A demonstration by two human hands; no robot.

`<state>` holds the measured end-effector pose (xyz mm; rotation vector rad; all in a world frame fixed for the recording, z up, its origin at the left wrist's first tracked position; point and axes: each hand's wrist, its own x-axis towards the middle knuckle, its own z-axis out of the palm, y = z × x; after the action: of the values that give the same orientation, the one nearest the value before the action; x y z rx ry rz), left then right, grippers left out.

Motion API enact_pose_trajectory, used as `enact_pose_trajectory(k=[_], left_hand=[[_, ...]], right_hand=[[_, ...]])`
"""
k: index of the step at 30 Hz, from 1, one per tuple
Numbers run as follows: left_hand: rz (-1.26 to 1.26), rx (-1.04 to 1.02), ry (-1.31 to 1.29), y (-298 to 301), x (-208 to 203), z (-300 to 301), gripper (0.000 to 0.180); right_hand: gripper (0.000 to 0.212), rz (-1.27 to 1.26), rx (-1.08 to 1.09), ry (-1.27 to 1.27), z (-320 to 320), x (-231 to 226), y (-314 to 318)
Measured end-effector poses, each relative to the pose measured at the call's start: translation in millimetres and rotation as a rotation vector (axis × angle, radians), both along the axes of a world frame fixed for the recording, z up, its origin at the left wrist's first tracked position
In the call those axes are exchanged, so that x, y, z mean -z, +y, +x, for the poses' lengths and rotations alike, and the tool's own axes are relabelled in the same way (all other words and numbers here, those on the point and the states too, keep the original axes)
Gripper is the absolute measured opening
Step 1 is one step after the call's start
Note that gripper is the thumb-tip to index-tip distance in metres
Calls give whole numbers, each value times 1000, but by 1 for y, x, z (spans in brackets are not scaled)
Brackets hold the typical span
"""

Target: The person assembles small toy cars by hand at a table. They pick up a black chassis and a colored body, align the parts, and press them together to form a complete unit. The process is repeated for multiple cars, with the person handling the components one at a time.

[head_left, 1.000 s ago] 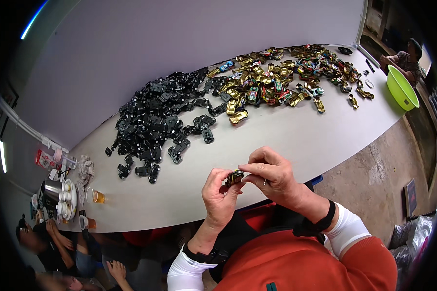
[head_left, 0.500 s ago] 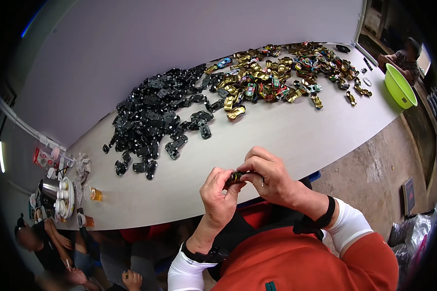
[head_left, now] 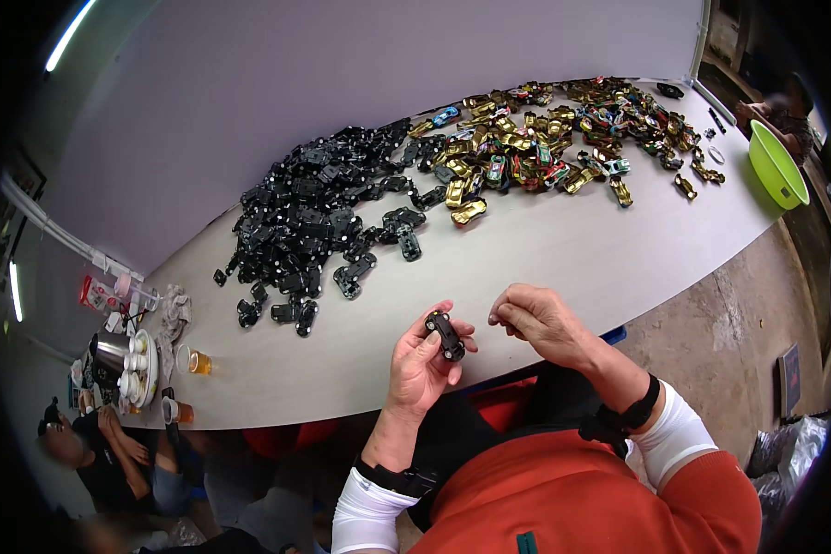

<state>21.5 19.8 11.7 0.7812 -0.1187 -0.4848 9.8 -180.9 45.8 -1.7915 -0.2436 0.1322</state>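
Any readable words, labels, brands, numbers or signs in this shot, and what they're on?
No text is clear enough to quote.
Black plastic toy car in the left hand: no lettering discernible.
Piled gold and multicoloured toy cars: markings too small.
Red-and-white packet, far left: print too small.
Dark rectangular panel, far right: reddish marking, too blurred.

No readable text, labels, numbers (too small)

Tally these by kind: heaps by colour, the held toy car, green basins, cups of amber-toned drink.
Black heap: 1
Mostly gold heap: 1
Toy car in left hand: 1
Green basin: 1
Amber-toned drink cups: 2
Total: 6
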Motion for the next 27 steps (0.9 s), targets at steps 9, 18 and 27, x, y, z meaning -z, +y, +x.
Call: enact_pose_trajectory(k=[9,18,27], left_hand=[[-144,273,128,0,20,-2,38],[85,261,-29,-8,17,-6,34],[125,228,-46,-10,10,-11,31]], right_hand=[[11,60,16,85,5,13,11],[9,48,38,76,1,16,8],[4,132,-29,110,5,17,7]])
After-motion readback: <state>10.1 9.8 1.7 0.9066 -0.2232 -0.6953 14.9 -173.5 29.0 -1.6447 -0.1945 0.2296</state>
